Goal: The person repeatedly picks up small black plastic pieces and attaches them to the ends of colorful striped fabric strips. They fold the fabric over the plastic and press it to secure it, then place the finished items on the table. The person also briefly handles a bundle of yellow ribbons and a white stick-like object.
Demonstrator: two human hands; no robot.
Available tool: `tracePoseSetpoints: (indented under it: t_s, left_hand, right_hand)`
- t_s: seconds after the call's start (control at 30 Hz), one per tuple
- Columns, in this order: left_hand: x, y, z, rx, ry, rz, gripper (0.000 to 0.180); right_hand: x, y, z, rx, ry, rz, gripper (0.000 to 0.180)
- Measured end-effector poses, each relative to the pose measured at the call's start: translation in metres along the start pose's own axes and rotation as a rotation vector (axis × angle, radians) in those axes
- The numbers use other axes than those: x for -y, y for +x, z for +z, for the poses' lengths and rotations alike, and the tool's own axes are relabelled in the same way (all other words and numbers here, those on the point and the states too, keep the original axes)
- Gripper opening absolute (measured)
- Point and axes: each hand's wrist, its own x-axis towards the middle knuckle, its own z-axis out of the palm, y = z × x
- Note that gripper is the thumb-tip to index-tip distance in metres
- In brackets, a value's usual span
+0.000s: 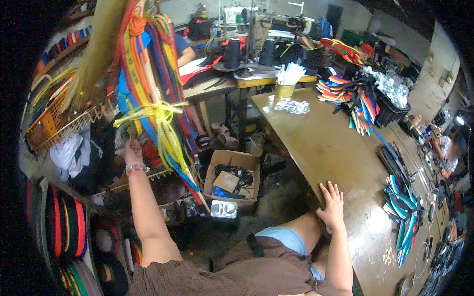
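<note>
My left arm reaches forward, and my left hand (132, 152) is beside a hanging bundle of colourful flat straps (143, 84). Its fingers are small and partly lost against the dark goods behind, so I cannot make out whether they grip anything. A yellow ribbon (160, 116) is tied round the bundle, and an orange cord (137, 23) is knotted near its top. My right hand (332, 204) lies on the near left edge of the brown worktable (340, 163), open, with fingers spread and nothing in it.
A cardboard box (232, 198) of scraps stands on the floor. Strap rolls (67, 224) fill a rack at lower left. On the table are a yellow tin (285, 91), a black crate (390, 116) and teal strip bundles (402, 209). Another person's arm (186, 56) shows behind the bundle.
</note>
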Motion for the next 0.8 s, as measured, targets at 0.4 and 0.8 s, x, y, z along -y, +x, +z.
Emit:
tracePoseSetpoints:
  t_s: [0.4, 0.8]
  left_hand:
    - [-0.019, -0.027, 0.015, 0.205, 0.014, -0.151, 0.019]
    - [-0.032, -0.2, 0.068, 0.209, -0.231, 1.098, 0.038]
  right_hand:
    - [-0.002, -0.003, -0.001, -0.022, 0.037, -0.019, 0.086]
    - [-0.005, -0.004, -0.001, -0.034, 0.033, -0.014, 0.084]
